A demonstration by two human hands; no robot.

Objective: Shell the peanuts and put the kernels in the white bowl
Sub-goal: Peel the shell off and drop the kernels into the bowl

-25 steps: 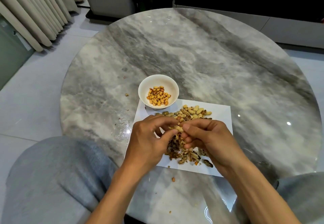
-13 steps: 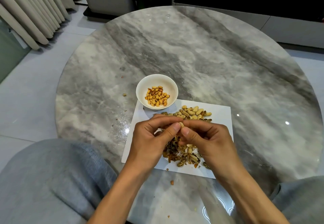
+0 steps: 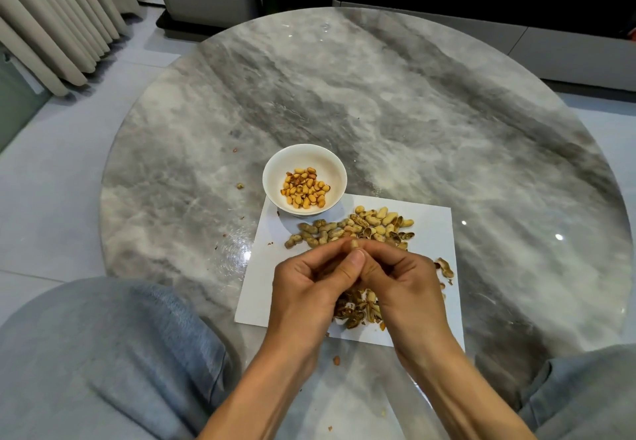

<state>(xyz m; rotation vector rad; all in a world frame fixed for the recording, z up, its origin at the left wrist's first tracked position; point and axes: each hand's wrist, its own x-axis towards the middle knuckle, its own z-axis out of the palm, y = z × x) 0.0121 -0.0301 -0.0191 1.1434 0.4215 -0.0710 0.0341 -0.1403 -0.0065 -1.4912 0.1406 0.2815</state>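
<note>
My left hand [image 3: 306, 288] and my right hand [image 3: 406, 284] meet over a white paper sheet [image 3: 437, 229], both pinching one peanut [image 3: 354, 244] between thumbs and fingertips. Only the peanut's pale tip shows above my thumbs. Just beyond my fingers lies a heap of unshelled peanuts [image 3: 351, 228]. The white bowl [image 3: 272, 178] stands at the sheet's far left corner, with several golden kernels [image 3: 304, 189] in it. Broken shells [image 3: 358, 309] lie under and between my hands.
The sheet lies on a round grey marble table [image 3: 413, 112]. A split shell [image 3: 445, 267] sits to the right of my right hand. Crumbs dot the table near the front edge [image 3: 336, 360]. My knees in grey trousers [image 3: 103, 353] flank the table.
Both hands have stayed together on the same peanut, shifting slightly toward me. More of the unshelled heap shows beyond my fingers now.
</note>
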